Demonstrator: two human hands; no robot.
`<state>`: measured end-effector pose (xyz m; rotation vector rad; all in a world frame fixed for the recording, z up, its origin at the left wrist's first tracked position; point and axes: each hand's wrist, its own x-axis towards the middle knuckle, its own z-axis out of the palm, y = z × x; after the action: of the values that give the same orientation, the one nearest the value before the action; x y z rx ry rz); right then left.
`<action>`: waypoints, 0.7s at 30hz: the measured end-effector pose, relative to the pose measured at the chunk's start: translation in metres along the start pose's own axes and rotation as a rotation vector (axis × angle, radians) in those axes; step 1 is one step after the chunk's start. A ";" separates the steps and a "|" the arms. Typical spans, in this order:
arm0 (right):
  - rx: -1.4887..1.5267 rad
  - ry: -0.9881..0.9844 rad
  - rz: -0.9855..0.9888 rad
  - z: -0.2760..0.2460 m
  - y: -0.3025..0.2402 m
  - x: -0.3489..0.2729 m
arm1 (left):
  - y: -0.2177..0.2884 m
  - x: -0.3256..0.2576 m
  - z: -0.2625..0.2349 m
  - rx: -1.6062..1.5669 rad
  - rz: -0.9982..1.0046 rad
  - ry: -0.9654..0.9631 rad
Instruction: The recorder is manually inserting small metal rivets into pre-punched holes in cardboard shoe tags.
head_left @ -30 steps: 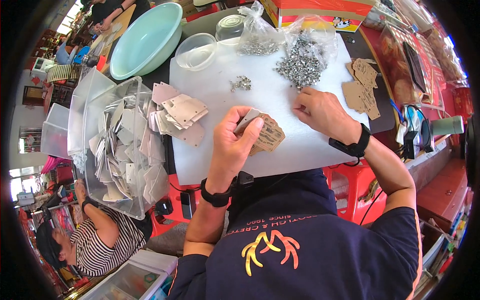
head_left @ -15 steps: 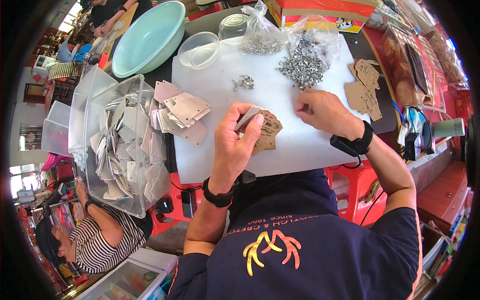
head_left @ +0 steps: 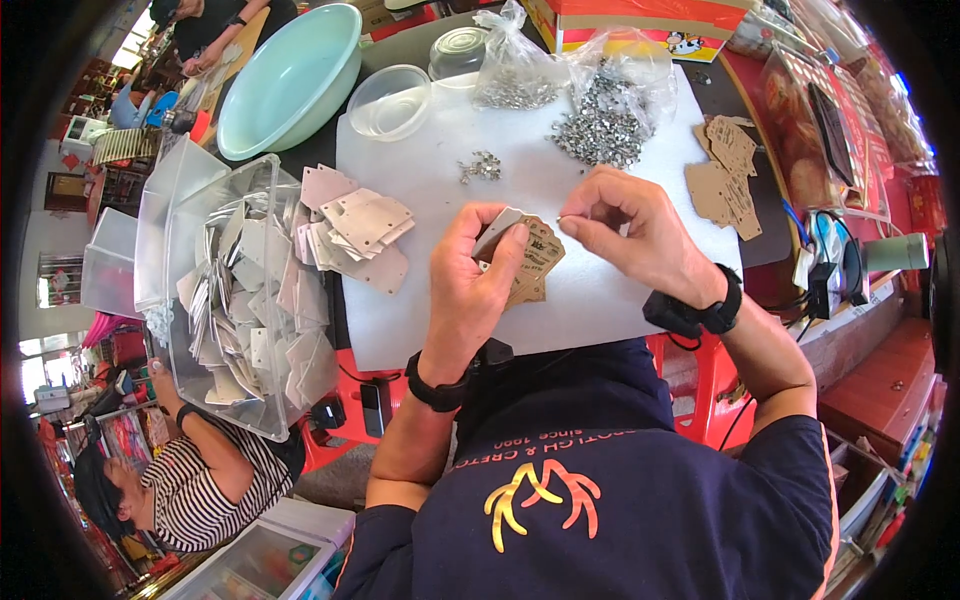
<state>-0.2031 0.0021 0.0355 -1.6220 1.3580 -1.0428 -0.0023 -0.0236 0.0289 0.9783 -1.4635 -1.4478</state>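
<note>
Brown cardboard tags [head_left: 528, 262], stacked over the white foam mat [head_left: 420, 310], sit clamped in the left hand [head_left: 480, 290] while right hand [head_left: 640, 235] fingertips pinch something tiny; seemingly midway, since loose tags [head_left: 725, 170] and silver eyelets [head_left: 600, 125] remain beyond.

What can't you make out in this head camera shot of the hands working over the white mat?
- Right hand: whatever its pinched fingertips hold is too small to tell.
- Brown card tags: partly covered by the left hand.
- Clear bin of pale tags: depth hidden by its own contents.
- Red box: cut off by the top edge.
</note>
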 end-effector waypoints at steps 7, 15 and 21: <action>-0.013 0.086 -0.137 0.015 -0.009 0.000 | -0.012 0.002 0.006 0.165 0.129 0.008; -0.053 0.128 -0.189 0.017 -0.007 0.000 | -0.013 0.002 0.006 0.175 0.175 -0.016; -0.061 0.161 -0.221 0.019 -0.006 -0.001 | -0.013 0.004 0.013 0.135 0.218 0.059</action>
<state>-0.1837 0.0047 0.0344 -1.7966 1.3471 -1.2963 -0.0160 -0.0235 0.0165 0.9034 -1.5869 -1.1679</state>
